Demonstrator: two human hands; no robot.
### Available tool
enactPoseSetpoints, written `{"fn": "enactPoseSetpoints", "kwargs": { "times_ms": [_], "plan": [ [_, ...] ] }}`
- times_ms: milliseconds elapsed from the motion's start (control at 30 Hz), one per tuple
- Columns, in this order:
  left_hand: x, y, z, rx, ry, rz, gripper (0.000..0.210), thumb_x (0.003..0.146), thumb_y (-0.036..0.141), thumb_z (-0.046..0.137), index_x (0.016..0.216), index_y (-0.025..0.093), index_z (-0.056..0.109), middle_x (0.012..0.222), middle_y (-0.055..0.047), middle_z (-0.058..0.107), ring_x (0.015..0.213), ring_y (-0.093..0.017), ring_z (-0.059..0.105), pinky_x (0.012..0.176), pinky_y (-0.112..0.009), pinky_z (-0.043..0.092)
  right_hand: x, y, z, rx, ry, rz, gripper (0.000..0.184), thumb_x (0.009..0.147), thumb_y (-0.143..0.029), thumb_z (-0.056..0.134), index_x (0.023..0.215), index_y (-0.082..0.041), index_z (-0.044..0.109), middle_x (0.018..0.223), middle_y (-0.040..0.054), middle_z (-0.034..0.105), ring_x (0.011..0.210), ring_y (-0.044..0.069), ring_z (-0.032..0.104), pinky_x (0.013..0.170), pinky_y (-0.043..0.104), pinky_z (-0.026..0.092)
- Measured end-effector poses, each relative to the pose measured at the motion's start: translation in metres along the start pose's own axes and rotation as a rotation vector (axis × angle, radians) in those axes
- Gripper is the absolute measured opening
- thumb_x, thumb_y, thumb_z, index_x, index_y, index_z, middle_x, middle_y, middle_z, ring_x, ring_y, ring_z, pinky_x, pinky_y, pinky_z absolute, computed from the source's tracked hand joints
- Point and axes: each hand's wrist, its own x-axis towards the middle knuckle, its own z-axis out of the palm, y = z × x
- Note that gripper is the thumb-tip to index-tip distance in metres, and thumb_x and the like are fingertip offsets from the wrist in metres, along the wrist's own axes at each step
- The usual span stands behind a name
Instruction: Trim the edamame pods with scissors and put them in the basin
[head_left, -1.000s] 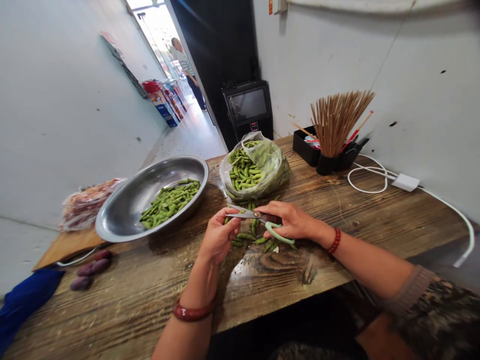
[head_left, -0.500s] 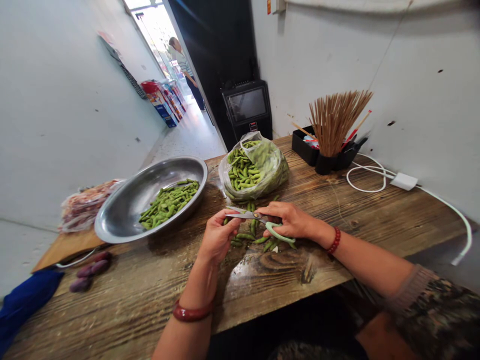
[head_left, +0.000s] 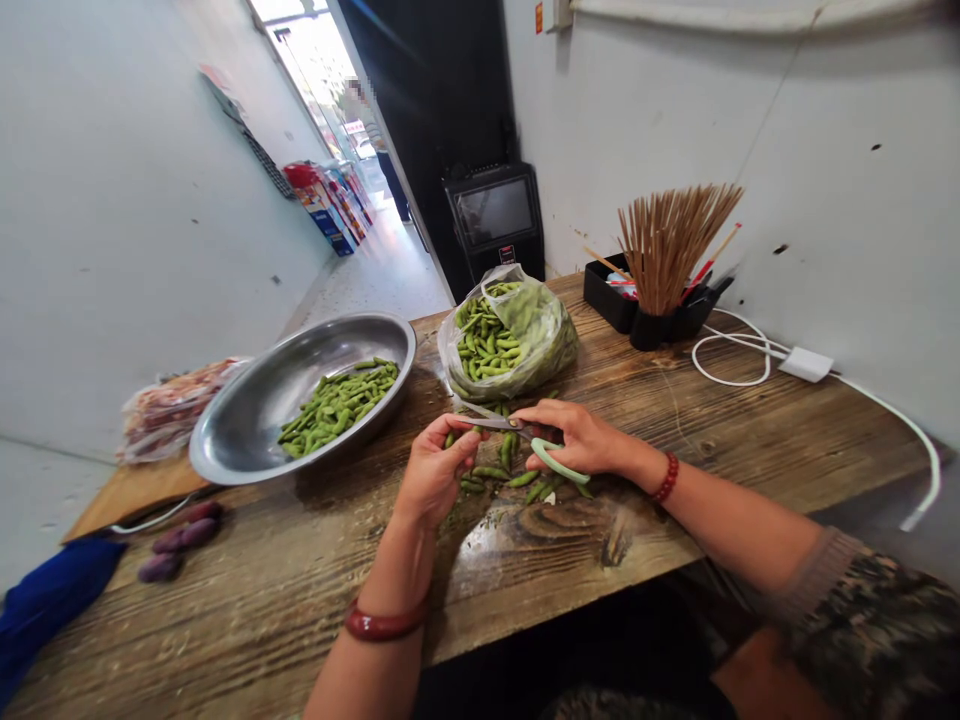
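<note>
My right hand (head_left: pixel 581 440) grips scissors (head_left: pixel 559 462) with pale green handles, their blades parted and pointing left. The blades meet the fingers of my left hand (head_left: pixel 435 468), which pinch a green edamame pod (head_left: pixel 451 439) partly hidden by the fingertips. Loose edamame pods (head_left: pixel 491 473) lie on the wooden table under both hands. Just beyond stands a clear plastic bag (head_left: pixel 551 350) filled with more pods. To the left, a wide steel basin (head_left: pixel 240 425) holds a heap of cut-looking pods (head_left: pixel 341 405) on its right side.
Packaged pinkish food (head_left: pixel 176 405) sits behind the basin at left. Several purple tubers (head_left: pixel 180 537) and a blue cloth (head_left: pixel 60 605) lie nearer. At right are a black holder with skewers (head_left: pixel 671 245) and a white cable (head_left: pixel 885 395). A person (head_left: pixel 386 160) stands in the doorway.
The scissor blades have opened wider and shifted slightly right. My left hand has moved a little, with the pod still between its fingers. The person in the doorway has moved partly behind the door edge.
</note>
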Motion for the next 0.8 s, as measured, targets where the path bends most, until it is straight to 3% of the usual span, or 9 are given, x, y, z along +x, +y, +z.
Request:
{"fn": "enactPoseSetpoints", "kwargs": {
  "times_ms": [133,800],
  "plan": [
    [0.0007,-0.0013,-0.0004,-0.026,0.0,0.013,0.022,0.064,0.021,0.08,0.078,0.014,0.064,0.063,0.003,0.058,0.046,-0.003,0.042,0.043,-0.013,0.029,-0.0017,-0.0009,-0.0005,-0.012,-0.026,-0.032,0.061,0.073,-0.043,0.075,0.125,-0.017,0.058,0.093,0.0058,0.061,0.079,0.016,0.057,0.071,0.027,0.047],
    [-0.0012,0.0018,0.0009,0.001,0.007,0.028,0.022,0.062,0.022,0.082,0.077,0.014,0.066,0.058,0.003,0.056,0.045,-0.003,0.042,0.042,-0.014,0.027,-0.0028,0.001,-0.0011,0.069,-0.018,-0.052,0.057,0.074,-0.043,0.075,0.123,-0.017,0.06,0.083,0.0015,0.058,0.07,0.012,0.053,0.064,0.023,0.044]
  ]
}}
